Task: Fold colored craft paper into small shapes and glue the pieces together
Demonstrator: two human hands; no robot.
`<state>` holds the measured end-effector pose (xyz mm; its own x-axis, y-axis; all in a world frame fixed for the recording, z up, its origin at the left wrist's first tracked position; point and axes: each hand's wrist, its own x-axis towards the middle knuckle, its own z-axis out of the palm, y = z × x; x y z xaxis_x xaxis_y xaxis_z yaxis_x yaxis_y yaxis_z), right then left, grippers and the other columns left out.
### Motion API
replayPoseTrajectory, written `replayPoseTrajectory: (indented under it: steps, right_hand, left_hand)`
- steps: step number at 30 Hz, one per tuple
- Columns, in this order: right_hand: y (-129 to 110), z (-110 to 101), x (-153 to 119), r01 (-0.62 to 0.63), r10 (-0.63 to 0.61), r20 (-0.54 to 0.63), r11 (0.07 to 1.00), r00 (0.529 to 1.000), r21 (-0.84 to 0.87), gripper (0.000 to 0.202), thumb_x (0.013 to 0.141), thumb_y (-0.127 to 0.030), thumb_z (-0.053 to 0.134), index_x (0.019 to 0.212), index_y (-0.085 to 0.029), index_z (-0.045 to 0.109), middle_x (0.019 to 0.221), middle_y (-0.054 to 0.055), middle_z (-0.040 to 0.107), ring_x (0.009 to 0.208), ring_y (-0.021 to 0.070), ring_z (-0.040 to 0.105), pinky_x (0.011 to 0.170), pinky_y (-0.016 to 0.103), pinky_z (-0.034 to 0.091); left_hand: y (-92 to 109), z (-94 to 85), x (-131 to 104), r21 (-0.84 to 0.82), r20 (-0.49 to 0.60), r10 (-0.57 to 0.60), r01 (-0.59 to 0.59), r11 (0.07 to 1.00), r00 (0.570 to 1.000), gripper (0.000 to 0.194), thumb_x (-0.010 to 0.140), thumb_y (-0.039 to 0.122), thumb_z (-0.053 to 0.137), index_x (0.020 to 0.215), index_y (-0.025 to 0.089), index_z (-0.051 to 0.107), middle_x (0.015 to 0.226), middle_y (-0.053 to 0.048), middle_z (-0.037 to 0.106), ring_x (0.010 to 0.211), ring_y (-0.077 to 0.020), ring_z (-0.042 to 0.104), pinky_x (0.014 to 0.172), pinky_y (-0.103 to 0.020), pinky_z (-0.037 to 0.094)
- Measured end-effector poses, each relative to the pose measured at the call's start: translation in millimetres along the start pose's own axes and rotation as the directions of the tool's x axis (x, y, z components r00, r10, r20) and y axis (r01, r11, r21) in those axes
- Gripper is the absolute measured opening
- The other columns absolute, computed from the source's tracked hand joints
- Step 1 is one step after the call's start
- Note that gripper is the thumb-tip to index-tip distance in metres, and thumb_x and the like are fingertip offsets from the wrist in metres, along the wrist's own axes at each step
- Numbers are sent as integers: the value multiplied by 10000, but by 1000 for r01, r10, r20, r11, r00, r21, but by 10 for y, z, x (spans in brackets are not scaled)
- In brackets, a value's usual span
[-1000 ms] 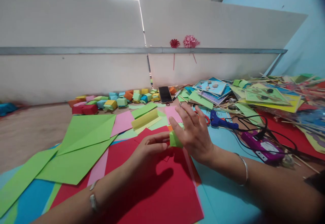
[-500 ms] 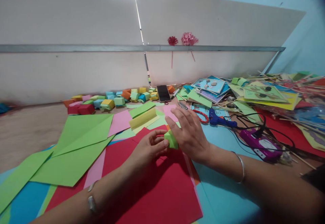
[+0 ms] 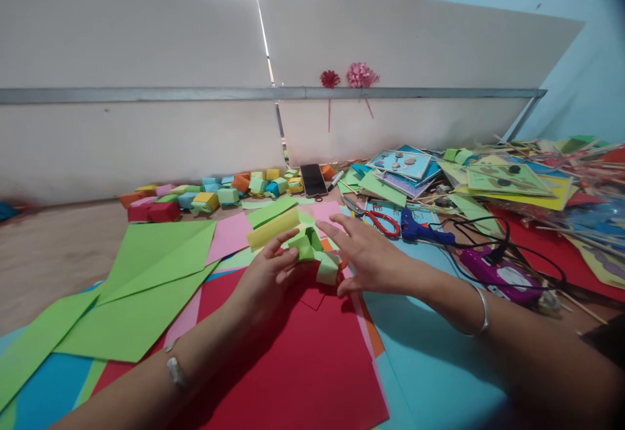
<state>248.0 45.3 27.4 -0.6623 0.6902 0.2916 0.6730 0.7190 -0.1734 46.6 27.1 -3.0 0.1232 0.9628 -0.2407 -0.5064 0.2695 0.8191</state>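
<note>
One small green paper box (image 3: pixel 303 248) is pinched between the thumb and fingers of the left hand (image 3: pixel 266 277), over the far part of a red sheet (image 3: pixel 293 365). A pale green folded piece (image 3: pixel 327 269) sits right beside it; whether the two are joined, I cannot tell. The right hand (image 3: pixel 374 261) is spread open, just beside that piece. Scissors (image 3: pixel 368 213) and a blue glue gun (image 3: pixel 426 231) lie beyond the right hand, near a phone (image 3: pixel 314 179).

We count two hands (image 3: pixel 374 262), two far flowers (image 3: pixel 362 76), one phone (image 3: pixel 313 181), one pair of scissors (image 3: pixel 370 214), one glue gun (image 3: pixel 420 229).
</note>
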Motion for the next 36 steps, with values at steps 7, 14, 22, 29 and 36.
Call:
replayPoseTrajectory:
  steps: [7,14,22,29,36]
  right_hand:
    - [-42,223,-7,-75,79,-32,990,996,120,1028,650,-197,805,1493,-152,218,1340,223,500,1202,319,545,921,444,520]
    - [-9,245,46,-98,182,-175,909,968,406,529,751,-102,626,1243,-134,434,1187,158,595,1060,230,606,827,347,526]
    - [-43,155,38,-55,181,-262,904,948,424,363,758,-117,580,1111,-141,501,1063,114,585,835,164,599,722,315,529]
    - [-106,130,32,-50,166,-278,923,946,382,430,791,-165,605,1201,-138,481,1004,92,644,775,160,609,715,312,509]
    - [-128,107,26,-44,149,-239,917,960,396,397,789,-173,641,1166,-149,522,999,83,659,773,155,607,683,293,504]
  left_hand:
    - [100,69,-10,-16,-87,-21,19,1000,996,402,849,47,573,1200,243,588,836,-33,735,677,-157,708,656,-270,571]
    - [111,60,13,-16,-77,-18,17,1000,997,444,820,20,573,1216,217,606,872,-39,750,690,-158,709,660,-260,559]
    - [76,-12,29,57,-35,-6,8,998,999,454,817,67,604,1241,229,614,833,-25,711,708,-160,693,656,-268,547]
    - [52,-33,5,29,41,14,-15,999,999,561,785,69,652,1307,260,582,824,-12,688,618,-116,645,564,-219,497]
    - [61,-2,-16,47,52,12,-15,999,999,598,757,59,656,1320,241,570,837,-18,685,605,-105,627,572,-218,483]
